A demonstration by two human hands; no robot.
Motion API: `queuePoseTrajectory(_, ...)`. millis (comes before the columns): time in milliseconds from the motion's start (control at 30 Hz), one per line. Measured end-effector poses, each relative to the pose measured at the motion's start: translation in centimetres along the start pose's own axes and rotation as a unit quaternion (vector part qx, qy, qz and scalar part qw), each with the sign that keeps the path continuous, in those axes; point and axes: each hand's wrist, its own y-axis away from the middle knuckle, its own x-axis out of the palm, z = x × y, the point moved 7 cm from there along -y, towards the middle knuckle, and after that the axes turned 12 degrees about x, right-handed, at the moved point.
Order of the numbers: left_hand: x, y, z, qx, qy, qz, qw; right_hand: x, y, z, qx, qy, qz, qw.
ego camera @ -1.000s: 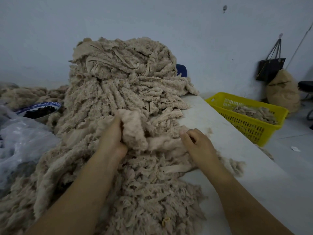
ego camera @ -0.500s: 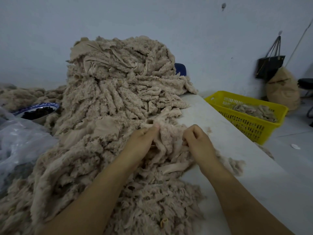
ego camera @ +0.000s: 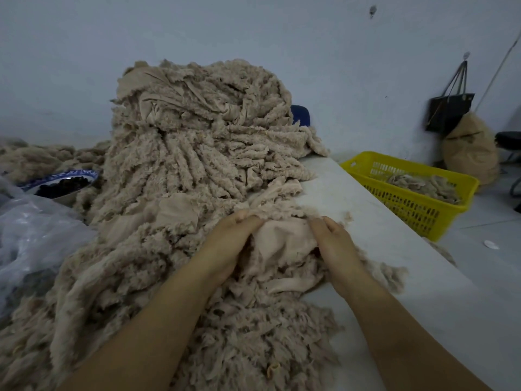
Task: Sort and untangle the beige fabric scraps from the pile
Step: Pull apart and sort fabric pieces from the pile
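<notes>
Gripping a smooth beige fabric scrap at its edges, the left hand and right hand curl their fingers into it. From them, the tall shaggy beige scrap pile rises at 11 o'clock, and a yellow plastic slatted basket sits at 2 o'clock.

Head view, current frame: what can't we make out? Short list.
All in the head view.
1. Palm sides of left hand and right hand: hidden against the smooth scrap they grip.
2. What the blue object is: mostly behind the pile.
3. Dark contents of the bowl: too dim to identify.
4. Extent of the plastic bag: cut off by the left edge.
</notes>
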Motion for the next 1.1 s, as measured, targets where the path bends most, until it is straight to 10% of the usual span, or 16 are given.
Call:
queuePoseTrajectory(233,0.3,0.2,2.0,-0.189,0.299,-0.047,0.934,2.4,1.1,0.6,-0.033,0.060,0.059,0.996)
queuePoseTrajectory(500,-0.2,0.1,2.9,-0.157,0.127,-0.063,0.977,3.5,2.6,1.5,-0.100,0.104,0.128,0.981)
queuePoseTrajectory(767,-1.7,-0.1,2.4,-0.155,0.271,-0.150,0.938,5.6,3.4,0.2,-0.089,0.220,0.215,0.947)
queuePoseTrajectory(1100,0.6,0.7,1.1,-0.121,0.091,-0.004,0.988,4.3,2.4,1.2,-0.022,-0.045,0.195,0.980)
